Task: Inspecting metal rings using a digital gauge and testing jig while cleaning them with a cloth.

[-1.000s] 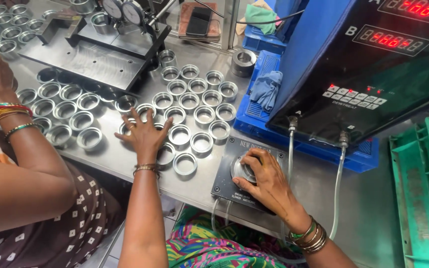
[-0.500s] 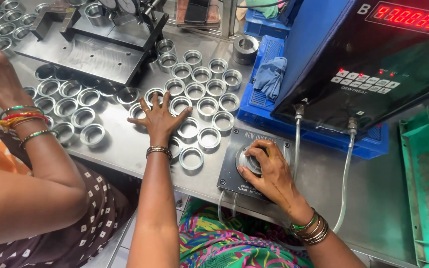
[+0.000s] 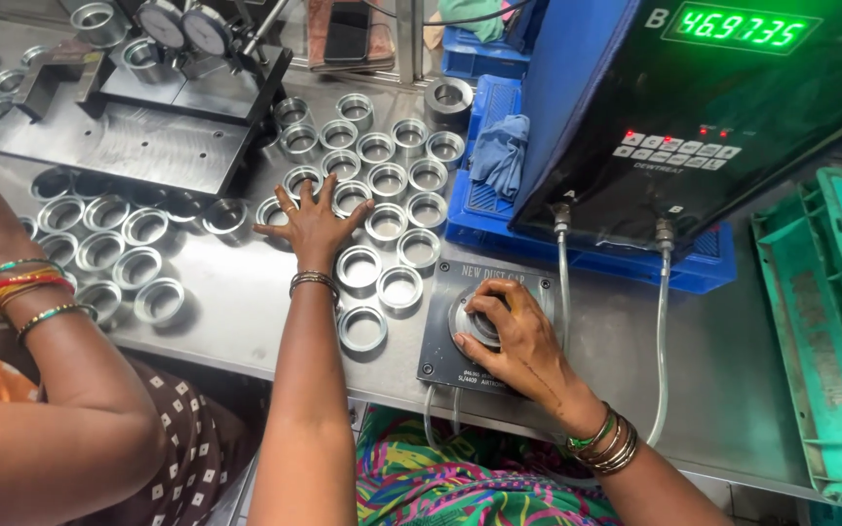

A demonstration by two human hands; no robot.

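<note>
my right hand pinches a metal ring seated on the grey gauge block at the table's near edge; i'd judge it best pressed flat and turned steadily. my left hand lies spread on the loose rings beyond. farther back, the green readout glows.

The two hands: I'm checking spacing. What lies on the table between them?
In the head view, three loose metal rings lie on bare steel between the left hand and the right hand.
</note>
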